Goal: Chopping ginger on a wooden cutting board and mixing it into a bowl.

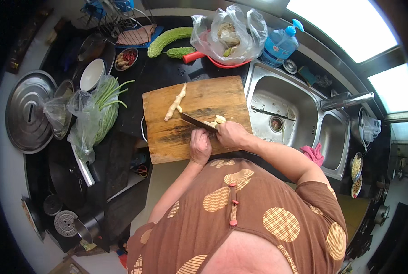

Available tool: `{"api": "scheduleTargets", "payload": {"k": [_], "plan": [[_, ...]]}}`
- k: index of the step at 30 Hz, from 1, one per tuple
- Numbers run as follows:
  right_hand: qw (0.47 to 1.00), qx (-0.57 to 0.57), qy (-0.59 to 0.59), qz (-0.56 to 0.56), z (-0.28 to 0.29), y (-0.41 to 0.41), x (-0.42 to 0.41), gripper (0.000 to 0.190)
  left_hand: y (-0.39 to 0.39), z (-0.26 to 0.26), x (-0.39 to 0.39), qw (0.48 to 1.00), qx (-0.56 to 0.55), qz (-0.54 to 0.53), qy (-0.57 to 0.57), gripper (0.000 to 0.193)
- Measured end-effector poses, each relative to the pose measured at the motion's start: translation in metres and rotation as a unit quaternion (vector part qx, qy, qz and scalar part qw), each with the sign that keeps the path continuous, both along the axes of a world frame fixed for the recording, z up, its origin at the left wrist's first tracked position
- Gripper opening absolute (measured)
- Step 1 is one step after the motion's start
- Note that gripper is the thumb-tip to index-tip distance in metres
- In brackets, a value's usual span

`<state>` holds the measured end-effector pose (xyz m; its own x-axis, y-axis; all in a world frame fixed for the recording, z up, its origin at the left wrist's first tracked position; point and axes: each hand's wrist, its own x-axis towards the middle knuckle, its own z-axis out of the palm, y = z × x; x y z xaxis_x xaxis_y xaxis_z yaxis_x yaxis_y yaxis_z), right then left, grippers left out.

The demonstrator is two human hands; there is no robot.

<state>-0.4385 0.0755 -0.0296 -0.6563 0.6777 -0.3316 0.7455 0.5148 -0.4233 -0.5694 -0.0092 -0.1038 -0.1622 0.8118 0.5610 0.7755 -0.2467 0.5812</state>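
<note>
My right hand (232,134) is closed around the handle of a cleaver (197,121), whose dark blade points left across a wooden cutting board (162,144). Close against the blade's near side is my left hand (200,143), its fingers curled on the board; what lies under them is hidden. Pale cut pieces, apparently ginger (219,120), sit just beyond the blade near my right hand. A long peeled ginger-like root (176,102) lies on the board's far left part, by the blade's tip.
Right of the board is a steel sink (293,89) with a faucet (347,100). Behind stand bitter melons (171,37), a red colander (221,65) with a plastic bag and a blue pump bottle (281,44). Bagged green beans (106,120) and a pot lid (31,111) are at left.
</note>
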Motion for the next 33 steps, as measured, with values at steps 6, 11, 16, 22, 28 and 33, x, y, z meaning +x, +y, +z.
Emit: {"api": "scheduleTargets", "payload": {"k": [6,11,16,22,28,33], "plan": [[0.971,-0.023,0.186,-0.151,0.005,0.003,0.030,0.026,-0.010,0.016,0.001,0.998,-0.020,-0.046,0.045,0.026],[0.986,0.051,0.068,-0.145,0.014,0.009,0.078,0.022,-0.009,0.022,0.004,0.982,-0.057,-0.126,0.131,0.038],[0.992,0.075,0.012,-0.097,0.008,0.000,0.097,0.019,0.004,0.021,0.005,0.978,-0.043,-0.124,0.163,0.037],[0.993,0.076,0.027,-0.092,0.008,-0.011,0.101,0.018,0.024,0.023,0.004,0.975,-0.004,-0.124,0.184,0.032],[0.994,0.082,0.027,-0.069,0.013,-0.011,0.105,0.017,0.033,0.026,0.000,0.968,-0.003,-0.155,0.199,0.029],[0.993,0.085,0.040,-0.071,0.012,-0.008,0.103,0.016,0.035,0.025,-0.012,0.960,-0.014,-0.213,0.180,0.033]]}}
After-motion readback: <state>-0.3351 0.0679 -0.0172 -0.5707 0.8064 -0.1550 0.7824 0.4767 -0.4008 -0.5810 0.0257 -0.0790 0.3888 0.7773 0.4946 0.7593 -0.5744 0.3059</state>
